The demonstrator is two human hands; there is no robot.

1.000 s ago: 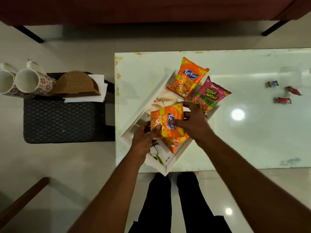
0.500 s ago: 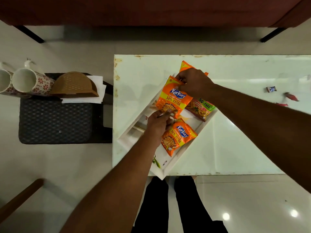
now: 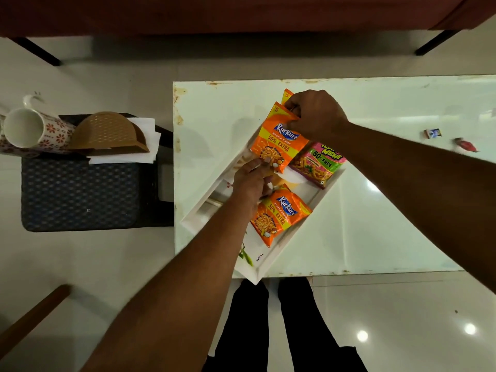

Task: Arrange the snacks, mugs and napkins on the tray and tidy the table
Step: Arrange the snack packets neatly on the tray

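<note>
A white tray (image 3: 326, 187) lies at an angle on the white table (image 3: 402, 210), its near corner past the front edge. My right hand (image 3: 316, 115) pinches the top of an orange Kurkure packet (image 3: 279, 142), and my left hand (image 3: 251, 181) holds its bottom edge. Behind it peeks the corner of another orange packet (image 3: 287, 93). A third orange packet (image 3: 279, 216) and a pink-green packet (image 3: 318, 163) lie in the tray. A floral mug (image 3: 35, 130) lies on its side on the dark stool (image 3: 80, 194) at left, beside a brown napkin holder (image 3: 107, 132) on white napkins (image 3: 145, 146).
Small wrapped candies, one blue-white (image 3: 432, 133) and one red (image 3: 467, 145), lie at the table's right. A dark red sofa (image 3: 241, 14) runs along the back. A wooden chair arm (image 3: 32, 318) shows at the lower left. My legs (image 3: 281, 326) stand at the table's front edge.
Both hands carried one orange packet from the tray's near end up to its far end beside the pink-green packet; a second orange packet stays lying in the near part.
</note>
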